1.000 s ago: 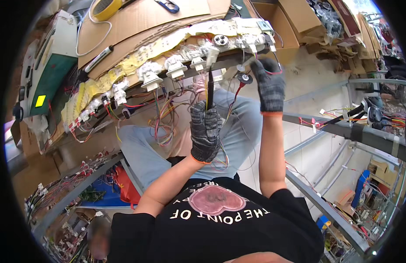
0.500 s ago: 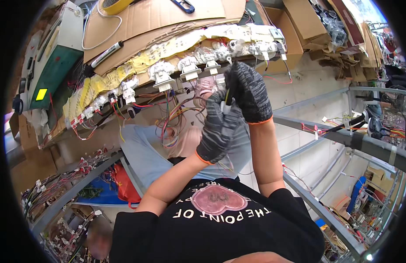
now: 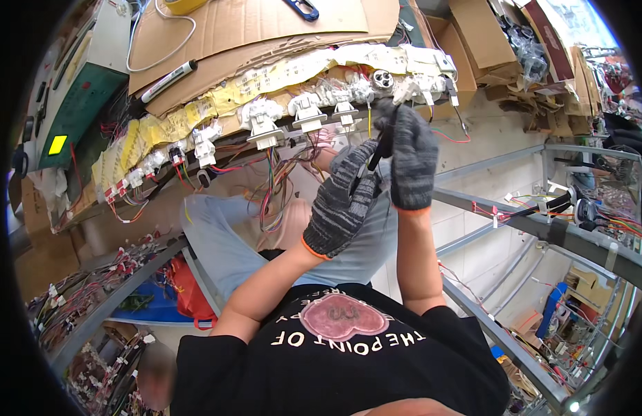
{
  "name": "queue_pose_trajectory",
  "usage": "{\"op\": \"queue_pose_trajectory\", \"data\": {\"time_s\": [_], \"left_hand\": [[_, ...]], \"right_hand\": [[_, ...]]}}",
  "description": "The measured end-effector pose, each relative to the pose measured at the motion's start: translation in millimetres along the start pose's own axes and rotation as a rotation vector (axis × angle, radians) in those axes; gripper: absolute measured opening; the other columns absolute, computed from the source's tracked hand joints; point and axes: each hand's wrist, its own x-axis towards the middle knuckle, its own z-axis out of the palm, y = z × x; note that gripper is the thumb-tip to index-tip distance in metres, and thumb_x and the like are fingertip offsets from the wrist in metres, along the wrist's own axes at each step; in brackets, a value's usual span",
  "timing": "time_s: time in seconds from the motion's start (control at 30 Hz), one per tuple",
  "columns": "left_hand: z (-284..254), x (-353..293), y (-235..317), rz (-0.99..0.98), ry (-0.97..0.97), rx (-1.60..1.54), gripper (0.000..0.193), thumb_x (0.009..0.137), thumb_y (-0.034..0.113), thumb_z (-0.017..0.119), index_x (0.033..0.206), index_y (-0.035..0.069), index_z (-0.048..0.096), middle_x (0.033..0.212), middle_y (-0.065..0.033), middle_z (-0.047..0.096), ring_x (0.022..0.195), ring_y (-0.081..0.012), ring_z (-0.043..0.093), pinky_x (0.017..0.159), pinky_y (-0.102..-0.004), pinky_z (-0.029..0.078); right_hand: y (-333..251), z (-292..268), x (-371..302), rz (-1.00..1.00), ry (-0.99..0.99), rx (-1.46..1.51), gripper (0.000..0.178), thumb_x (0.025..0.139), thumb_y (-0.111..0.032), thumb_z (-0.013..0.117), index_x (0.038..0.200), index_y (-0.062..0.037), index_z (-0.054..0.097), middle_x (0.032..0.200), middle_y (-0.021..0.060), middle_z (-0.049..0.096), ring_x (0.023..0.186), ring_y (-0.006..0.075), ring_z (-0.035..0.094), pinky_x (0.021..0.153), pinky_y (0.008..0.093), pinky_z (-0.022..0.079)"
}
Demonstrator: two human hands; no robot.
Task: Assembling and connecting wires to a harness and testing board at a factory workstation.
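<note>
Head view is showing two gloved hands working close together, just in front of the near edge of the bench (image 3: 229,127). The left hand (image 3: 345,197) is curling its fingers around a black-sleeved cable (image 3: 382,148), the lower part of which is lying inside its grip. The cable is slanting up and to the right, out of the left hand and across the narrow gap toward the right hand (image 3: 411,156). That hand is closing on the cable's upper part, its fingers bent and bunched; their tips are blurring, so the exact pinching point cannot be told. Just above the left hand, a yellow wire (image 3: 369,121) is hanging down from the bench edge. A round connector (image 3: 382,81) with dark holes is sitting above the right hand, while white connectors (image 3: 308,113) are lining the edge to the left. Coloured wires (image 3: 286,170) are dangling beneath them, beside the left hand. Farther left, a marker pen (image 3: 170,82) is resting on cardboard (image 3: 265,24).
</note>
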Motion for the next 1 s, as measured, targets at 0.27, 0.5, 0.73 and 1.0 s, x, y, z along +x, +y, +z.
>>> {"op": "queue_pose_trajectory", "data": {"time_s": [0.27, 0.5, 0.73, 1.0], "left_hand": [[-2, 14, 14, 0.002, -0.199, 0.311, 0.042, 0.083, 0.003, 0.051, 0.123, -0.002, 0.039, 0.087, -0.0110, 0.057, 0.071, -0.0086, 0.056, 0.063, -0.0223, 0.045], [6, 19, 18, -0.058, -0.254, 0.019, 0.041, 0.082, 0.006, 0.052, 0.120, -0.001, 0.039, 0.077, -0.0090, 0.057, 0.066, -0.0163, 0.055, 0.061, -0.0278, 0.044], [5, 14, -25, 0.205, -0.286, 0.284, 0.045, 0.079, 0.012, 0.050, 0.120, -0.003, 0.039, 0.095, -0.0227, 0.058, 0.088, -0.0351, 0.057, 0.077, -0.0393, 0.044], [-115, -126, -67, 0.411, 0.533, 1.187, 0.027, 0.088, 0.004, 0.038, 0.111, 0.001, 0.051, 0.101, -0.0096, 0.059, 0.095, -0.0209, 0.057, 0.086, -0.0319, 0.044]], "right_hand": [[-17, 7, 22, -0.094, 0.019, -0.092, 0.030, 0.091, -0.013, 0.045, 0.118, -0.0010, 0.050, 0.072, 0.0029, 0.058, 0.057, 0.0045, 0.048, 0.050, 0.0198, 0.041], [-11, -7, 36, -0.156, -0.033, -0.273, 0.030, 0.087, -0.008, 0.048, 0.116, 0.0005, 0.051, 0.082, 0.0077, 0.059, 0.061, 0.0099, 0.053, 0.053, 0.0248, 0.046], [-45, 35, 29, -0.650, -0.057, -1.531, 0.042, 0.076, -0.009, 0.049, 0.116, 0.0045, 0.047, 0.097, 0.0200, 0.058, 0.086, 0.0323, 0.058, 0.078, 0.0435, 0.044], [-51, 20, 40, -0.681, -0.044, -1.646, 0.031, 0.083, -0.004, 0.041, 0.113, 0.0025, 0.049, 0.105, 0.0221, 0.055, 0.096, 0.0347, 0.053, 0.086, 0.0392, 0.041]]}}
